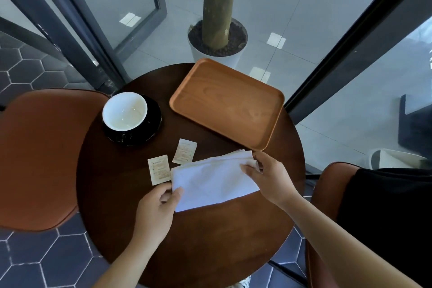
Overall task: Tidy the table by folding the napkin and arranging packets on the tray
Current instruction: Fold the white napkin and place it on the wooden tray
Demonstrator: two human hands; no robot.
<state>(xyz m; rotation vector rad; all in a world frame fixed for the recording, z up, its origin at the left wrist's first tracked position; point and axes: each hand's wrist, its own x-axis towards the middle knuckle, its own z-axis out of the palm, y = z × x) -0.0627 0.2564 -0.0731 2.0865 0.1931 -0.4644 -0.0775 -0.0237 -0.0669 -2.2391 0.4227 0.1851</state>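
Observation:
A white napkin [214,179], folded into a long band, lies across the middle of the round dark table [210,241]. My left hand [156,208] pinches its near left corner. My right hand [268,176] grips its far right end, where several layers are stacked. Two small beige packets lie flat just left of the napkin: one [159,169] close to my left fingers, the other [184,151] a little farther back. The wooden tray [257,133] sits at the back right of the table with nothing on it; its near corner is next to my right hand.
A white-lined cup [125,110] stands on a black saucer [154,131] at the table's back left. Brown chairs flank the table, one at the left [39,159] and one at the right [327,175]. A potted tree trunk [218,37] stands behind glass.

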